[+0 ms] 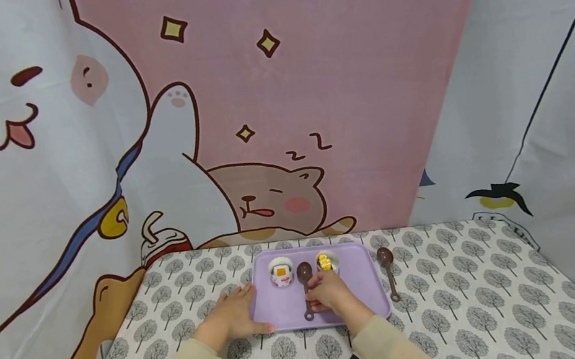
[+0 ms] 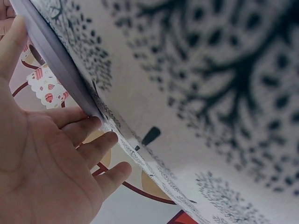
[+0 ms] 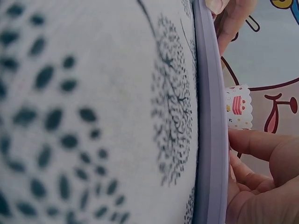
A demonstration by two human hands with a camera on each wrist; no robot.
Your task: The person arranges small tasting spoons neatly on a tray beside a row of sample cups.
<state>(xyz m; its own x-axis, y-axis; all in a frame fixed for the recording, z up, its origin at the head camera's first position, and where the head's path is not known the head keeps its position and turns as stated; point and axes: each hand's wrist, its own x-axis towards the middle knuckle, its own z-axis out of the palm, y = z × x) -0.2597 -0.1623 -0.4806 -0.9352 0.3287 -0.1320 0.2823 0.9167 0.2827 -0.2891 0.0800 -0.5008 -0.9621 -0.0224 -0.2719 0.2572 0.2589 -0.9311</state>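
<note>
The right hand (image 1: pixel 330 292), over the tray (image 1: pixel 280 309), has its fingers bent in a pinch at the handle of a brown spoon (image 1: pixel 305 273). The spoon lies mid-tray, its bowl toward the tray's far edge. The left hand (image 1: pixel 235 314) is spread wide at the tray's left side, thumb touching the near rim. Toward the tray's far edge, a patterned cup (image 1: pixel 283 280) stands left of the spoon and another cup (image 1: pixel 334 258), with yellow bits (image 1: pixel 326 262), right. Beyond the tray's right edge, a second spoon (image 1: pixel 387 259) lies on the worktop (image 1: pixel 467 314).
</note>
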